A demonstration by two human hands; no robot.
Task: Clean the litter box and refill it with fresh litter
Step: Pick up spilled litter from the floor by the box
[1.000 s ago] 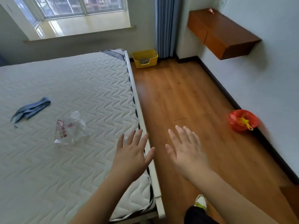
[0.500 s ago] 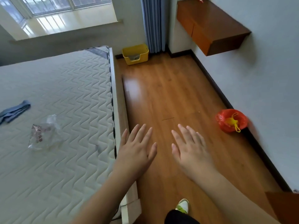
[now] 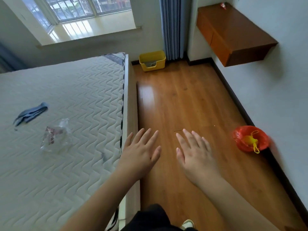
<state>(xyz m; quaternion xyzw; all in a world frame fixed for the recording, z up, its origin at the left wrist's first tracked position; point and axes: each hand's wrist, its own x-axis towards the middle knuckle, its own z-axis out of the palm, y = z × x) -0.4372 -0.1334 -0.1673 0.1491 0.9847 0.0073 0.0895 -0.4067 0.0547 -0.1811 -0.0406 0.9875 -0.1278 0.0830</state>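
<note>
A yellow litter box [image 3: 152,60] stands on the wooden floor at the far end of the room, between the bed's corner and a blue curtain; grey litter shows through its front opening. Both my hands are held out flat, palms down, well short of it. My left hand [image 3: 141,150] hovers over the bed's edge, fingers apart and holding nothing. My right hand [image 3: 195,152] hovers over the floor, fingers spread, also holding nothing. A red plastic bag [image 3: 250,139] with a yellow tied bag inside lies on the floor by the right wall.
A bare quilted mattress [image 3: 66,105] fills the left side, with a blue cloth [image 3: 31,113] and a clear plastic bag [image 3: 55,136] on it. A wall-mounted wooden cabinet [image 3: 233,32] juts out at the upper right. A strip of wooden floor [image 3: 183,100] runs to the litter box.
The view has shifted sideways and back, and tilted up a little. Both hands stay flat and spread in front of me, holding nothing.
</note>
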